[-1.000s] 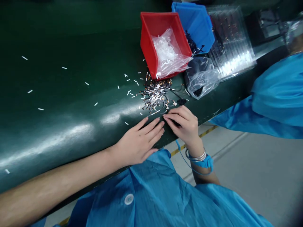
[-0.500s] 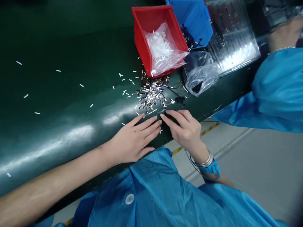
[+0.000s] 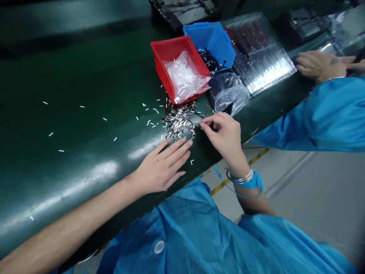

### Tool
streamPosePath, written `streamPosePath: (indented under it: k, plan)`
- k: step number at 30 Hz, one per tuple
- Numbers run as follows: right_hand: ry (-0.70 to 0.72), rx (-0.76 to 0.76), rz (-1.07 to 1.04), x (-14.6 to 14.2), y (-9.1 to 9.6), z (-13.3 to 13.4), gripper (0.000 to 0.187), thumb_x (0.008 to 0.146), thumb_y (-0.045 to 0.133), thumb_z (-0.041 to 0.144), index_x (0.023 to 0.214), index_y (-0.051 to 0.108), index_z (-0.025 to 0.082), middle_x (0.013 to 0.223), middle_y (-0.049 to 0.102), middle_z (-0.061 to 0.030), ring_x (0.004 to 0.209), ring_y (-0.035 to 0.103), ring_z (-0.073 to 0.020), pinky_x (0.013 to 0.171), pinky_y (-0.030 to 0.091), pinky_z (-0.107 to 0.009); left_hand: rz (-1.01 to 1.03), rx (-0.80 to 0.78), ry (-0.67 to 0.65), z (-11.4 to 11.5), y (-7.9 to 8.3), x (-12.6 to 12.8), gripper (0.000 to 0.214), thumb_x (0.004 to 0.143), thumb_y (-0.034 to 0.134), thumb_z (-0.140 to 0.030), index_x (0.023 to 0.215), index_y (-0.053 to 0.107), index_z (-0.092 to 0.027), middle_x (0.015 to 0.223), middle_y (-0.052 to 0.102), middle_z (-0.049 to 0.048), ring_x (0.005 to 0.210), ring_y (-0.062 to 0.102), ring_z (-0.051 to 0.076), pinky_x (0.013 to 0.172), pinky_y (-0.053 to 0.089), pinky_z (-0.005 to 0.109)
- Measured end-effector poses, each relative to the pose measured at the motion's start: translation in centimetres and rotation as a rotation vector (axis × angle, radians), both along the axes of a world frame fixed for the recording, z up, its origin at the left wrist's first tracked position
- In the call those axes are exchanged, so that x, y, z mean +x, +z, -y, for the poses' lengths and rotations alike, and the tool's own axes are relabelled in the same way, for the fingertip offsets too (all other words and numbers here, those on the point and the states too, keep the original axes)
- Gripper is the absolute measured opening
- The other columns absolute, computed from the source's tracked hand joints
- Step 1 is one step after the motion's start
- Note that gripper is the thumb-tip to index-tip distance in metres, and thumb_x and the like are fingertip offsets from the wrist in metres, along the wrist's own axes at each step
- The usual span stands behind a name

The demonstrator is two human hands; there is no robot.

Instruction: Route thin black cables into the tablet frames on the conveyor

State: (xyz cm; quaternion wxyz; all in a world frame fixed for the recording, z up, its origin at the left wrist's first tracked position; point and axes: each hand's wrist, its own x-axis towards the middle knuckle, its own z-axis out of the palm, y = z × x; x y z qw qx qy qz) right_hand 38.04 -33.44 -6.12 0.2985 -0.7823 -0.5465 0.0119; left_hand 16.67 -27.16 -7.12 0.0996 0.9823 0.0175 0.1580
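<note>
A heap of small metal pins with thin wires [image 3: 178,121] lies on the dark green belt [image 3: 71,83], with loose white pieces scattered to its left. My left hand [image 3: 161,165] rests flat and open on the belt, its fingertips just below the heap. My right hand [image 3: 224,135] is raised at the heap's right edge. Its thumb and forefinger pinch a tiny metal pin, mostly hidden by the fingertips. A blue wrist strap [image 3: 251,182] and silver bangles circle my right wrist.
A red bin [image 3: 162,62] holding a clear bag of white pieces and a blue bin [image 3: 212,38] of dark wires stand beyond the heap. A clear bag [image 3: 229,93] and plastic tray [image 3: 258,53] lie right of them. A co-worker's hand [image 3: 319,65] rests at the far right.
My right hand has lifted off the belt and pinched its fingers together. The view has swung, lowering the bins in the frame, and a co-worker's hand has moved in at the right.
</note>
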Motion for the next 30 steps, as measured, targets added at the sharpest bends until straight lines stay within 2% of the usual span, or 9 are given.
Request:
streamPosePath:
  k: [4, 9, 11, 14, 18, 22, 25, 30]
  plan:
    - [-0.032, -0.186, -0.009, -0.4, 1.1, -1.9, 0.007, 0.073, 0.068, 0.017, 0.068, 0.067, 0.021, 0.06, 0.055, 0.0028, 0.065, 0.051, -0.0141, 0.062, 0.038, -0.028, 0.048, 0.032, 0.096, -1.3, -0.2, 0.9, 0.041, 0.096, 0.04, -0.031, 0.123, 0.058, -0.005, 0.137, 0.053, 0.0168, 0.127, 0.049, 0.03, 0.101, 0.041, 0.045]
    - [0.045, -0.185, 0.081, -1.2, 1.6, -1.2, 0.009, 0.074, 0.067, 0.015, 0.067, 0.065, 0.021, 0.062, 0.055, 0.0024, 0.064, 0.05, -0.0138, 0.06, 0.036, -0.027, 0.173, 0.034, 0.118, -1.7, -0.4, 1.1, 0.031, 0.094, 0.045, -0.023, 0.11, 0.064, -0.004, 0.116, 0.067, 0.0157, 0.111, 0.06, 0.028, 0.092, 0.048, 0.041]
    - [0.134, -0.135, 0.168, -1.4, 1.5, -0.5, 0.008, 0.078, 0.064, 0.016, 0.072, 0.066, 0.02, 0.067, 0.059, 0.0004, 0.069, 0.051, -0.0153, 0.061, 0.038, -0.028, 0.187, 0.059, 0.09, -1.5, -0.4, 0.9, 0.029, 0.093, 0.046, -0.021, 0.109, 0.065, -0.004, 0.115, 0.068, 0.0146, 0.109, 0.061, 0.028, 0.092, 0.048, 0.041]
    - [0.344, -0.101, 0.359, -1.5, 1.5, 0.1, 0.013, 0.086, 0.056, 0.017, 0.08, 0.068, 0.018, 0.077, 0.064, -0.004, 0.077, 0.052, -0.0179, 0.062, 0.039, -0.029, 0.199, 0.084, 0.052, -1.2, -0.4, 0.6, 0.025, 0.092, 0.049, -0.018, 0.105, 0.066, -0.005, 0.113, 0.068, 0.0136, 0.107, 0.062, 0.027, 0.092, 0.048, 0.039]
    - [0.606, -0.178, 0.616, -1.6, 2.0, -0.6, 0.023, 0.09, 0.048, 0.014, 0.076, 0.066, 0.015, 0.075, 0.063, -0.0066, 0.078, 0.049, -0.0191, 0.058, 0.034, -0.03, 0.205, 0.097, 0.032, -1.1, -0.7, 0.3, 0.022, 0.091, 0.049, -0.014, 0.101, 0.067, -0.007, 0.108, 0.07, 0.0129, 0.102, 0.064, 0.025, 0.088, 0.049, 0.038]
    - [0.759, -0.289, 0.713, -1.6, 2.9, -1.7, 0.029, 0.092, 0.041, 0.008, 0.075, 0.065, 0.013, 0.069, 0.059, -0.0073, 0.074, 0.047, -0.019, 0.054, 0.028, -0.031, 0.234, 0.066, 0.045, -1.2, -0.8, 0.3, 0.021, 0.091, 0.048, -0.014, 0.094, 0.068, -0.006, 0.1, 0.072, 0.0131, 0.096, 0.066, 0.024, 0.081, 0.051, 0.036]
    - [0.763, -0.296, 0.723, -2.0, 3.8, -1.6, 0.03, 0.092, 0.04, 0.009, 0.075, 0.064, 0.012, 0.069, 0.059, -0.0075, 0.073, 0.046, -0.019, 0.054, 0.028, -0.03, 0.278, 0.044, 0.056, -1.3, -0.6, 0.2, 0.021, 0.09, 0.048, -0.012, 0.097, 0.066, -0.006, 0.103, 0.071, 0.0143, 0.097, 0.066, 0.025, 0.08, 0.051, 0.037]
    - [0.611, -0.235, 0.678, -3.8, 4.3, 1.4, 0.03, 0.092, 0.044, 0.013, 0.068, 0.062, 0.017, 0.066, 0.057, -0.0049, 0.07, 0.045, -0.0177, 0.056, 0.032, -0.03, 0.365, 0.025, 0.07, -0.5, 0.1, -0.4, 0.022, 0.087, 0.048, -0.009, 0.101, 0.066, -0.008, 0.11, 0.07, 0.0134, 0.102, 0.065, 0.023, 0.085, 0.05, 0.037]
